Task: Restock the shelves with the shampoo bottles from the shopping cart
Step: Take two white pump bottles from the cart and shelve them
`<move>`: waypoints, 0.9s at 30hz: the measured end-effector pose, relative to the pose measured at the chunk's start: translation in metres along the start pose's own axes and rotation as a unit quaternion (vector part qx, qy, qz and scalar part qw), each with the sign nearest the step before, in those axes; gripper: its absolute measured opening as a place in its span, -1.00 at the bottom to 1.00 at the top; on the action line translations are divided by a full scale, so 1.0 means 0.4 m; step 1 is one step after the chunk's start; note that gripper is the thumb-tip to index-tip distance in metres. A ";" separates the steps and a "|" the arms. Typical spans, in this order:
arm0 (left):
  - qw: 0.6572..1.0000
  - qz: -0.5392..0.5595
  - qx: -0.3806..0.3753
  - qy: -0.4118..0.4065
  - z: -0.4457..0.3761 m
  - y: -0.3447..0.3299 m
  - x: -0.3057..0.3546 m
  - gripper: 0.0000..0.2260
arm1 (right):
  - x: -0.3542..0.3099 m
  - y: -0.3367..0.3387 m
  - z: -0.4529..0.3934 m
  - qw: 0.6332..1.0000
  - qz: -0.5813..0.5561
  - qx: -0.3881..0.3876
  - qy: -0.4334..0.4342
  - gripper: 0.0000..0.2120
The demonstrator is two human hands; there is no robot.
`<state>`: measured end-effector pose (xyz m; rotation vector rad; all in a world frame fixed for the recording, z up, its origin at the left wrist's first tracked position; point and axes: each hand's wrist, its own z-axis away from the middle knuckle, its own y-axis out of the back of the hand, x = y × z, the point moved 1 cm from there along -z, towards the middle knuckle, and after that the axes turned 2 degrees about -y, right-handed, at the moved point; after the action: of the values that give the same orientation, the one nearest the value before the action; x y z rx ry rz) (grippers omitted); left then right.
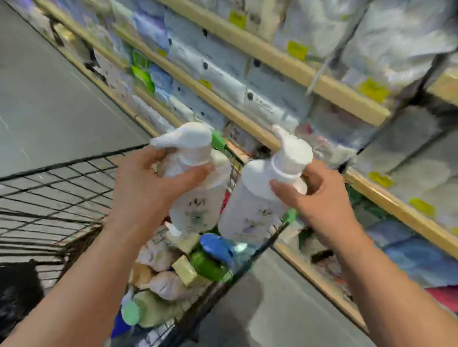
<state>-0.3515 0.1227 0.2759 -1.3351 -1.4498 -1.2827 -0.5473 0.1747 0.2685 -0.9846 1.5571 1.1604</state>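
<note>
Two white pump bottles are held up side by side above a shopping cart (57, 187), in front of store shelves (259, 49). The left bottle (195, 198) is gripped just below its pump head by the left hand (144, 191), with the thumb and fingers curled around the neck. The right bottle (253, 202) is gripped around its shoulder and collar by the right hand (321, 199), thumb in front and fingers behind. A small dark emblem and pale printed artwork are carried on each bottle's front, but the frame is blurred and no brand or wording can be read. Both bottles are smooth, rounded plastic cylinders topped with white pump dispensers, and they stand nearly upright, close together but not clearly touching. The cart is made of black wire mesh; in its basket a jumble of goods is piled, among them a blue-capped green bottle (211, 259), a pale green container with a mint lid (151, 309), a small olive box (184, 271) and pale pouches (167, 283). The shelves have light wood-coloured edges fitted with yellow price tags (372, 90), whose writing is illegible. They are stocked with soft white and grey wrapped packs (224, 77). A grey floor (38, 76) lies beneath.
</note>
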 end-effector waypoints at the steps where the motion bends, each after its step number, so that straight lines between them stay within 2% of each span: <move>1: 1.000 0.020 -0.016 -0.005 0.016 -0.038 0.025 -0.72 | -0.008 0.047 0.025 1.000 0.002 0.006 0.006 -0.70; 4: 0.996 0.043 -0.073 -0.032 0.092 -0.196 0.122 -0.67 | -0.038 0.233 0.134 0.999 0.021 0.045 0.022 -0.64; 7: 0.990 0.073 -0.105 -0.056 0.162 -0.328 0.200 -0.85 | -0.076 0.383 0.228 0.995 0.061 0.069 0.039 -0.69; 10: 0.984 0.078 -0.132 -0.090 0.225 -0.459 0.288 -0.81 | -0.123 0.520 0.321 0.985 0.126 0.104 0.053 -0.80; 14: 0.971 0.110 -0.185 -0.109 0.273 -0.616 0.391 -0.75 | -0.162 0.684 0.421 0.967 0.159 0.190 0.061 -0.82; 21: 0.917 0.159 -0.324 -0.170 0.304 -0.842 0.551 -0.83 | -0.215 0.879 0.518 0.915 0.187 0.346 0.086 -0.82; 27: 0.866 0.201 -0.391 -0.239 0.297 -0.969 0.701 -0.84 | -0.288 1.005 0.548 0.870 0.184 0.442 0.119 -0.81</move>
<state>-0.7656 0.3188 0.4574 -2.4894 -0.8369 -1.3533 -0.8529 0.4888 0.4436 -0.2080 2.2307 0.4218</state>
